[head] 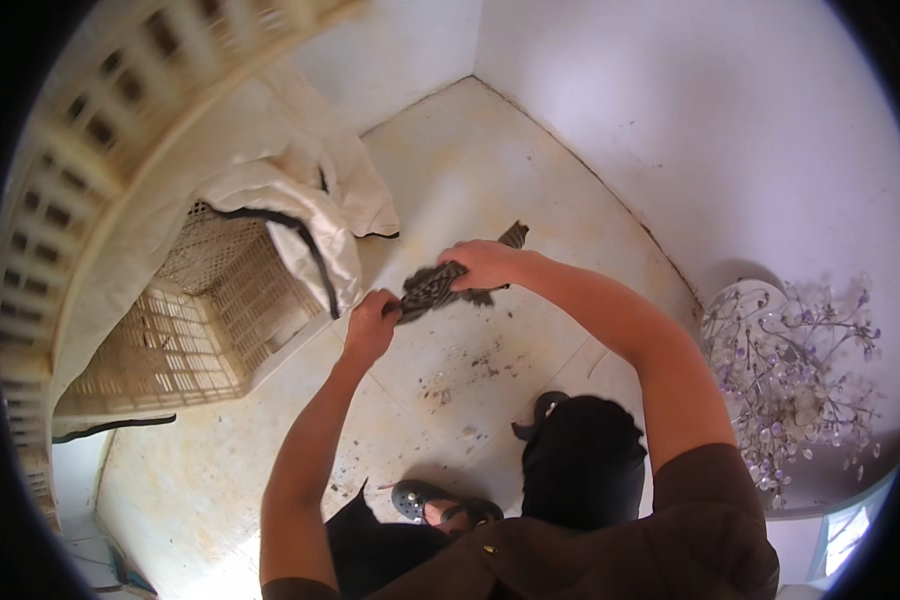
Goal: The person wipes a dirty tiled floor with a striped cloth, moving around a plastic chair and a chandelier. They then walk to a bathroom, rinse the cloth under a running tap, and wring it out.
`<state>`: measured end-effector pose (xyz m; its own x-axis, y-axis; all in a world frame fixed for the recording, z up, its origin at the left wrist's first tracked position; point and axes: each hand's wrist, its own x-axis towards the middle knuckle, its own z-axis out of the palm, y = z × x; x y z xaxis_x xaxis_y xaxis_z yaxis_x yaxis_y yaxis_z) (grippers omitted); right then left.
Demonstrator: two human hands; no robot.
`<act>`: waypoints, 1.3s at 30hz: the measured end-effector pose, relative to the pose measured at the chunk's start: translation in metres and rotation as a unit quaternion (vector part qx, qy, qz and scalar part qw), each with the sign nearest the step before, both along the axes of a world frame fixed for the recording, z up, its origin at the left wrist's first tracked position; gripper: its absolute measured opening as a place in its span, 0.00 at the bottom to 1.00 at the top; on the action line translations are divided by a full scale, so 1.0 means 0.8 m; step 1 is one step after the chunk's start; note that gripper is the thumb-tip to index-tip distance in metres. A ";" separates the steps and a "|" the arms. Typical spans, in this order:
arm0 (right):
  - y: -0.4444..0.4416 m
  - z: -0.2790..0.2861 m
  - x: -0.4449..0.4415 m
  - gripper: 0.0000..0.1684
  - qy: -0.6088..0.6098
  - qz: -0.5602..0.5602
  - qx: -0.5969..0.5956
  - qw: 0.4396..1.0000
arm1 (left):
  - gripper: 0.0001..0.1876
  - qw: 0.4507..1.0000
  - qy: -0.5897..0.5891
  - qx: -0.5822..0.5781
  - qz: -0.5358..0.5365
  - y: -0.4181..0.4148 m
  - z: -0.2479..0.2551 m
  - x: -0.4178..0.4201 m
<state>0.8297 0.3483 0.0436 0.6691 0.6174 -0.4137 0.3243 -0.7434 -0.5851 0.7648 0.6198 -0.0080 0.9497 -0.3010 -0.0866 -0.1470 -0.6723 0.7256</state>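
Stretched between both hands is a crumpled dark cloth (431,291) with a pale striped pattern, held above the floor. My left hand (373,322) grips its lower left end, fingers closed. Farther along, my right hand (487,266) grasps the cloth from above, and a loose striped end sticks out past the knuckles. Part of the cloth is hidden under the right fingers. Left of my left hand stands a beige slatted plastic basket (229,330), open towards me. Over it hangs a cream fabric cover (300,187) with black edging.
Dirt crumbs (487,360) lie scattered over the pale tiled floor (540,187). A second slatted plastic rim (67,172) curves close along the upper left. Decorative sprigs with purple beads (795,375) stand at right by the white wall (705,135). Dark clogs (420,501) are on my feet.
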 end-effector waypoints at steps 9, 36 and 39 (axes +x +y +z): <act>-0.153 -0.127 -0.026 0.44 -0.091 -0.173 -0.024 0.980 | 0.37 0.964 -0.020 0.240 -0.113 -0.121 -0.065 0.026; -0.346 -0.202 -0.099 0.29 -0.240 -0.380 -0.085 0.889 | 0.25 0.955 -0.061 0.179 -0.229 -0.390 -0.110 0.059; -0.246 -0.206 -0.166 0.26 -0.204 -0.389 -0.087 0.894 | 0.26 0.942 -0.073 0.204 -0.256 -0.321 -0.131 -0.013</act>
<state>0.6967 0.1514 -0.1215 0.9853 -0.1503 -0.0808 -0.1700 -0.9050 -0.3900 0.7545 0.3628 -0.1126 0.7003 -0.6923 -0.1739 -0.6052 -0.7050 0.3697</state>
